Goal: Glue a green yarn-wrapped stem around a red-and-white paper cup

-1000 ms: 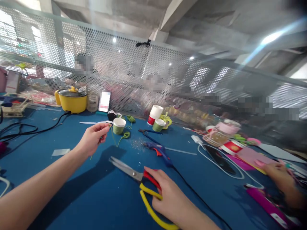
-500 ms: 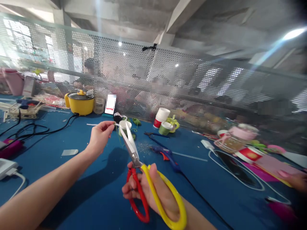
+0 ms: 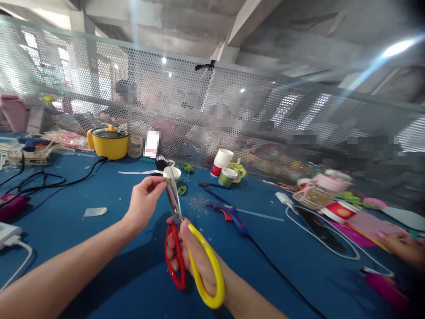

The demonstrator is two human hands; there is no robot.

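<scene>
My right hand (image 3: 194,254) grips large scissors (image 3: 178,217) with one red and one yellow handle loop. Their blades point away from me and stand slightly apart, the tips in front of a paper cup (image 3: 172,173) partly wrapped in green. Thumb and fingertips of my left hand (image 3: 144,201) are pinched together beside the blades, on a thin strand of green yarn that barely shows. Loose green yarn (image 3: 182,190) lies right of the cup, with a bundle (image 3: 187,168) behind it. A white strip (image 3: 139,172) lies behind my left hand.
A blue glue gun (image 3: 229,215) with its cord and dark pliers (image 3: 214,186) lie to the right. Stacked paper cups (image 3: 222,161) and a green-wrapped cup (image 3: 227,177) stand behind. A yellow pot (image 3: 110,144) is back left. Another person's hand (image 3: 401,246) rests at far right.
The scissors have moved left and farther from me, and their blades have closed partway. My left hand has shifted slightly right, bringing its fingertips close to the blades.
</scene>
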